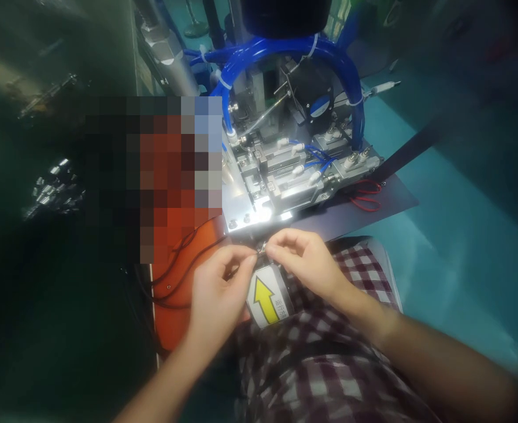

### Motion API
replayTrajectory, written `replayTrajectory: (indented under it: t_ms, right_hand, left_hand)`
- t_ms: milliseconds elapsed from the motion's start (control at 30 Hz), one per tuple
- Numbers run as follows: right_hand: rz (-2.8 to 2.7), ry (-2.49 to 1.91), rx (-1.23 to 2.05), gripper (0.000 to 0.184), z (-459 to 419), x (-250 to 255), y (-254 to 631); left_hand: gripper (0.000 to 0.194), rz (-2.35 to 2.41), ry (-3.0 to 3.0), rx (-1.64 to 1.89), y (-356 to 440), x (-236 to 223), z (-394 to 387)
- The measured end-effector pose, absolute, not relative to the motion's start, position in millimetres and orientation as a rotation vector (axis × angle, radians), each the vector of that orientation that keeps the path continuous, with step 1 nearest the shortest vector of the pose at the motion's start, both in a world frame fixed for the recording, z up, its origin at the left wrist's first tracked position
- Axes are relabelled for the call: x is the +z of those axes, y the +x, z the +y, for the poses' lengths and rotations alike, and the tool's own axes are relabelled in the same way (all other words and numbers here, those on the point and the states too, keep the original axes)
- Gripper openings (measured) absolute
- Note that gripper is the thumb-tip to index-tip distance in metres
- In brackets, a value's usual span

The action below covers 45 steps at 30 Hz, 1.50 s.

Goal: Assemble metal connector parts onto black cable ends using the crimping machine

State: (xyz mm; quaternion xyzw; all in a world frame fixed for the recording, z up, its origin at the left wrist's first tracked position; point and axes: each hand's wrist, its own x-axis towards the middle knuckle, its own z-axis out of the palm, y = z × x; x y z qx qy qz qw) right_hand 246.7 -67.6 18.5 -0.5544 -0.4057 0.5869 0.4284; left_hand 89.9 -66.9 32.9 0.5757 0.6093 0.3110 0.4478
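My left hand point(221, 285) and my right hand point(305, 258) meet just in front of the metal fixture, thumbs and forefingers pinched. Between the fingertips sits a tiny shiny metal piece point(262, 249), too small to name. Both hands appear to grip it, one at each side. Right below the fingers lies a white label point(268, 296) with a yellow arrow pointing away from me. Behind the fingertips is the bright front plate point(259, 217) of the fixture.
The machine carries slides point(294, 182) with white fittings, a thick blue hose bundle point(281, 46) and a black round unit point(314, 97). Dark cables point(175, 267) cross an orange surface point(171, 329) at left. A red cord loop point(367, 197) lies at right. Part of the view is pixelated.
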Motion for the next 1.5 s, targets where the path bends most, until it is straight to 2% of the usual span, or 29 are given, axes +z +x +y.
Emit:
replayTrajectory:
  t_ms: [167,467,1000,1300,1500]
  right_hand:
    - [-0.944,-1.319,1.488,0.008,-68.7,16.2,246.6]
    - [-0.811,-1.236,1.670,0.013,-67.5,12.2,249.3]
    - [-0.839,-1.292,1.600,0.014,-69.4,19.4,248.0]
    - [-0.754,-1.252,1.649,0.009,-72.3,15.5,246.3]
    - [-0.895,-1.265,1.614,0.009,-71.6,22.0,256.6]
  left_hand:
    - [0.010,1.519,1.395,0.789,89.7,32.1,-67.2]
    - [0.008,1.496,1.474,0.819,88.6,27.7,-68.0]
    - [0.005,1.457,1.768,0.843,86.7,20.8,-73.8]
    - [0.004,1.437,1.781,0.874,84.6,21.4,-76.4]
    - [0.005,1.407,1.847,0.885,85.2,24.7,-77.9]
